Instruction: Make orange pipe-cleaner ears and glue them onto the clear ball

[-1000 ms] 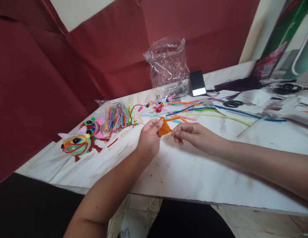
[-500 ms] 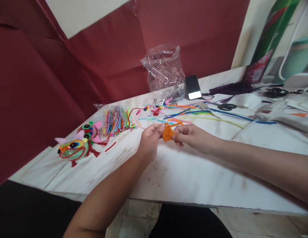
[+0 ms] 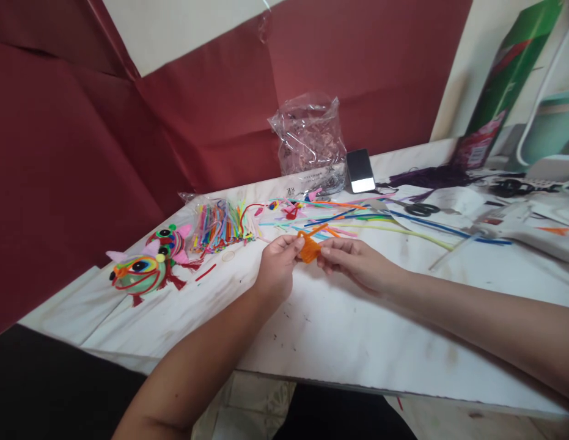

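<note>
Nearer the person than the phone [image 3: 359, 170], the left hand [image 3: 277, 263] and right hand [image 3: 355, 261] pinch opposite sides of an orange piece [image 3: 310, 251] in narrow grips, probably to steady it between them.

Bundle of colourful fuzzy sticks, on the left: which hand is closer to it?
Left. The left hand is right of the bundle, on its near side; the right hand is farther right, across the orange piece.
</note>
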Demonstrator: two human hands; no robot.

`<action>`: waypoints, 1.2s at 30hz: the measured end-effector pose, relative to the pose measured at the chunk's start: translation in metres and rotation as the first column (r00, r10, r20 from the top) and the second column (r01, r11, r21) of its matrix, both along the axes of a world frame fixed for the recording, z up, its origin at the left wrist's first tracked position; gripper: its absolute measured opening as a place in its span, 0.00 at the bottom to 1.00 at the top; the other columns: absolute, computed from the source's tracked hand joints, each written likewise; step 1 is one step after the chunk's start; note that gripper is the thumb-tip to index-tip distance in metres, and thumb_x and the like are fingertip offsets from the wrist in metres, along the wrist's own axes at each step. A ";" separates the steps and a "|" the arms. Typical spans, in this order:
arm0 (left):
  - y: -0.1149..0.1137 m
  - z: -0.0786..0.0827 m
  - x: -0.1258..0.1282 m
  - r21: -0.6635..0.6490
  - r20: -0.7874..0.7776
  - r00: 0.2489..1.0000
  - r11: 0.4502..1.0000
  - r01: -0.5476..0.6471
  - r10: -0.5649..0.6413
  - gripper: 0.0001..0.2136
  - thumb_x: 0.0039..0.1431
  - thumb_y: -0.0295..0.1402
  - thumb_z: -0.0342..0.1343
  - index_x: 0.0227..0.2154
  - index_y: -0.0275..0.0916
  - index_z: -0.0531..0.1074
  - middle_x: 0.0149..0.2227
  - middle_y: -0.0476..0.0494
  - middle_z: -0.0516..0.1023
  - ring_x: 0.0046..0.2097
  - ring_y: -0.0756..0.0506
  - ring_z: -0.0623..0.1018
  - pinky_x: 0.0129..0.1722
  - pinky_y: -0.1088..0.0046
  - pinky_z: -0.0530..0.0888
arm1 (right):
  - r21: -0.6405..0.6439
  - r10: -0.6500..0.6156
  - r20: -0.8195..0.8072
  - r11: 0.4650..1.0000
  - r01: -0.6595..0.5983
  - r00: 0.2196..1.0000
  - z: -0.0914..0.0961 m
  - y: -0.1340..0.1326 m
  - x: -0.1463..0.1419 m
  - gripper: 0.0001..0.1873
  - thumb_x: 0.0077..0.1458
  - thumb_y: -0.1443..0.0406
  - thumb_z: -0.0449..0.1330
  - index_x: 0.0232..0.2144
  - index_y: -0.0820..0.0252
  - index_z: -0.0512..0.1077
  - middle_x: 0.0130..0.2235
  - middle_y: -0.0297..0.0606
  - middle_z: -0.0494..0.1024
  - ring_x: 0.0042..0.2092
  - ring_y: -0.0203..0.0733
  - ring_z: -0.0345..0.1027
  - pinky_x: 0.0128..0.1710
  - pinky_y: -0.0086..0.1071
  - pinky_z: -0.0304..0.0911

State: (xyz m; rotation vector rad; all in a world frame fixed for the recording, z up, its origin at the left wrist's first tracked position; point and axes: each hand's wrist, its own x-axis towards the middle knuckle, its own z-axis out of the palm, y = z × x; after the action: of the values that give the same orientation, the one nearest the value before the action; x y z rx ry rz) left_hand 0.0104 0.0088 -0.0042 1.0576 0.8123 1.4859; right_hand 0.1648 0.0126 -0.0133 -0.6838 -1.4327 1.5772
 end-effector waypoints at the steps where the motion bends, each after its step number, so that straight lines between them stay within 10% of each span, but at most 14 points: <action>1: -0.001 0.000 0.001 0.004 0.001 1.000 1.000 -0.006 0.006 0.12 0.40 0.35 0.64 0.22 0.33 0.68 0.20 0.51 0.70 0.24 0.54 0.68 0.27 0.77 0.65 | 0.013 -0.008 -0.005 1.000 0.008 1.000 -0.001 -0.001 0.000 0.13 0.46 0.57 0.62 0.24 0.62 0.70 0.25 0.32 0.72 0.25 0.30 0.62 0.29 0.28 0.57; 15: -0.004 0.001 0.001 -0.062 -0.001 0.977 0.975 0.213 -0.213 0.11 0.39 0.31 0.65 0.22 0.33 0.68 0.21 0.50 0.70 0.22 0.55 0.67 0.27 0.75 0.65 | -0.022 -0.020 -0.047 1.000 0.019 0.999 0.003 -0.004 -0.002 0.15 0.43 0.57 0.65 0.19 0.63 0.69 0.20 0.30 0.71 0.22 0.29 0.59 0.25 0.27 0.54; 29: -0.006 -0.002 0.002 0.020 -0.102 0.986 0.990 0.138 -0.135 0.10 0.42 0.34 0.63 0.24 0.34 0.70 0.22 0.49 0.73 0.26 0.52 0.71 0.31 0.73 0.65 | 0.101 -0.042 0.052 0.994 0.037 0.998 0.001 -0.004 -0.001 0.14 0.48 0.56 0.61 0.21 0.62 0.68 0.22 0.31 0.70 0.24 0.31 0.61 0.27 0.28 0.57; 36: -0.009 0.001 0.004 0.000 -0.098 0.984 0.989 0.147 -0.146 0.08 0.40 0.31 0.63 0.22 0.34 0.70 0.23 0.50 0.73 0.27 0.52 0.71 0.32 0.73 0.65 | 0.221 -0.253 -0.006 0.943 0.248 0.968 0.010 -0.005 0.003 0.12 0.46 0.56 0.62 0.26 0.59 0.70 0.24 0.32 0.69 0.28 0.34 0.61 0.30 0.31 0.59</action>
State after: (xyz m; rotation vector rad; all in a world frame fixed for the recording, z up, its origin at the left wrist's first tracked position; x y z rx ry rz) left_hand 0.0141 0.0001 -0.0032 1.1777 0.7808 1.3222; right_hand 0.1677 0.0077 -0.0037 -0.7218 -1.4485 1.1976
